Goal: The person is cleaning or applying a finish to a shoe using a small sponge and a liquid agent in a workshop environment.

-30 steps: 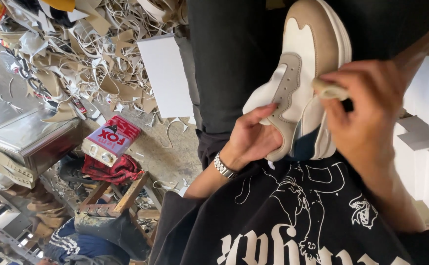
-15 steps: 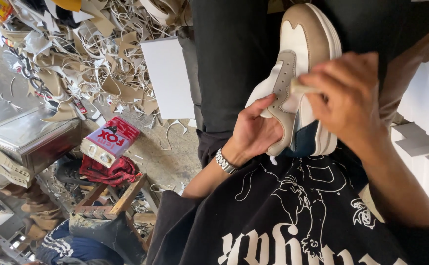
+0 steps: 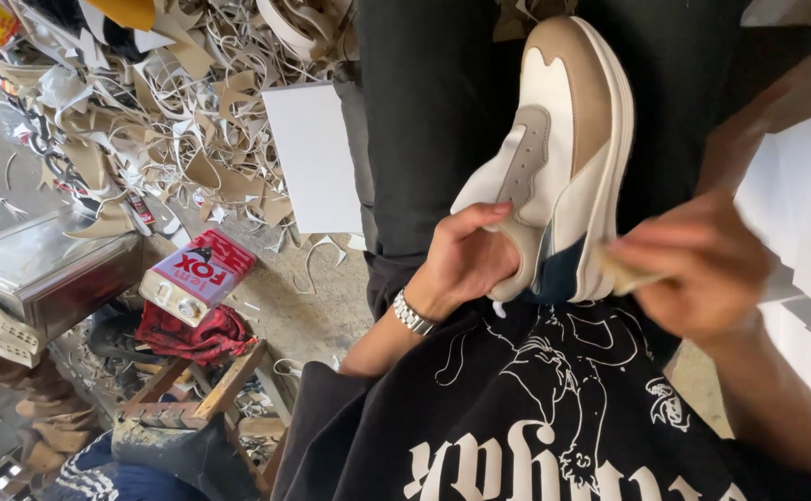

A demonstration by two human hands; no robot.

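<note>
Gripping the white-and-tan sneaker (image 3: 559, 158) at its heel, the left hand (image 3: 466, 260) is closing around it; the right hand (image 3: 698, 264), blurred, is pinching a small pale piece (image 3: 624, 272) against the sole edge.

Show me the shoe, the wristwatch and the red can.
shoe (image 3: 554, 158), head view, on its white and tan side.
wristwatch (image 3: 413, 314), head view, on its metal band.
red can (image 3: 199, 276), head view, on its flat red face.

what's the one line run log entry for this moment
left hand: grips white and tan sneaker at its heel end | right hand: blurred, small pale piece at sneaker's side | sneaker on lap
</note>
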